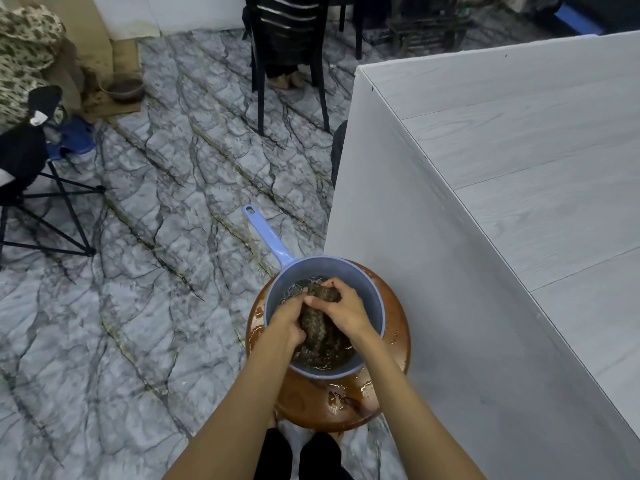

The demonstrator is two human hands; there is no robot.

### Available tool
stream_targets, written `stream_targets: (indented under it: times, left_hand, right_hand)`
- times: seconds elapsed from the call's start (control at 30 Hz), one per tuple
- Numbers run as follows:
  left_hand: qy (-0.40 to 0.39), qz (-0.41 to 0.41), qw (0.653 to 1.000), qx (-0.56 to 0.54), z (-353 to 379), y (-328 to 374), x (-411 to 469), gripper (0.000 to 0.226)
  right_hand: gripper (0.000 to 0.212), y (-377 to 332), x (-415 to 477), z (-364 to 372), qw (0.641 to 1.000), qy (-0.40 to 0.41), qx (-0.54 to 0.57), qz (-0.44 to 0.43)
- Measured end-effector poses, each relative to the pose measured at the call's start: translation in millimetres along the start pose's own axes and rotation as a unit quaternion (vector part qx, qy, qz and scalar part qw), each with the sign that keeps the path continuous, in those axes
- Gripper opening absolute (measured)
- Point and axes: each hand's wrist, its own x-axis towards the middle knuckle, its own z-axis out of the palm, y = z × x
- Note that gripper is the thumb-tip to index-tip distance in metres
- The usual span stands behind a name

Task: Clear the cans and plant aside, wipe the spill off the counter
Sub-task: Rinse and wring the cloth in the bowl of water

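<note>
A dark, wet, patterned cloth lies in a blue plastic dipper that holds murky water. The dipper stands on a round brown stool whose wet top glistens. My left hand grips the cloth's lower left part. My right hand presses on its upper end. Both hands are inside the dipper. The pale grey counter fills the right side, and its visible top is bare. No cans or plant are in view.
The dipper's long handle points up-left over the marbled floor. A black plastic chair stands at the top, with a person's bare feet beneath it. A folding black stool sits at the left, and a metal bowl lies near the wall.
</note>
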Motion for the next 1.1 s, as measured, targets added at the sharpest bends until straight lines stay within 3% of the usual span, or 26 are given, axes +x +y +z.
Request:
stream_targets:
  times: [0.07,0.2,0.33,0.4,0.5,0.67,0.73,0.83,0.9,0.97,1.1]
  left_hand:
    - [0.003,-0.005,1.000,0.000,1.8,-0.1,-2.9,0.038]
    - [0.028,0.009,1.000,0.005,0.8,-6.6,7.1,0.047]
    - [0.046,0.119,0.989,0.077,0.5,-7.4,5.1,0.036]
    - [0.026,0.136,0.986,0.093,-0.1,-5.0,4.3,0.032]
    - [0.044,0.128,0.986,0.100,0.9,-4.0,4.6,0.029]
    - [0.118,0.080,0.989,0.036,5.4,-8.7,4.6,0.050]
    - [0.107,0.067,0.992,-0.002,4.0,-8.9,7.1,0.052]
    - [0.071,0.120,0.986,0.092,2.1,-11.4,6.4,0.044]
    - [0.084,0.145,0.973,0.158,1.8,-14.3,6.8,0.040]
    - [0.109,0.160,0.964,0.183,1.2,-16.0,5.5,0.035]
    - [0.136,0.164,0.965,0.151,4.8,-12.7,-0.3,0.036]
  right_hand:
    - [0.018,-1.2,3.8,1.9,0.999,0.043,0.005,0.007]
    - [0.047,-4.3,9.1,3.2,0.985,0.123,0.067,0.097]
    - [0.021,-3.3,6.4,2.0,0.989,0.047,0.081,0.115]
    - [0.033,-2.9,4.5,0.7,0.991,0.030,0.060,0.115]
    - [0.034,-4.9,4.6,1.6,0.986,0.075,0.051,0.142]
    - [0.030,-5.6,3.6,5.3,0.968,0.120,0.084,0.205]
    - [0.035,-5.8,0.5,5.1,0.965,0.103,0.113,0.212]
    - [0.049,-3.6,-5.1,6.2,0.976,0.049,0.091,0.193]
    - [0.046,-2.7,-8.9,6.2,0.982,0.042,0.041,0.179]
    - [0.041,0.9,-9.2,4.2,0.981,0.074,0.063,0.169]
    - [0.013,-3.8,-7.7,2.4,0.971,0.151,0.121,0.141]
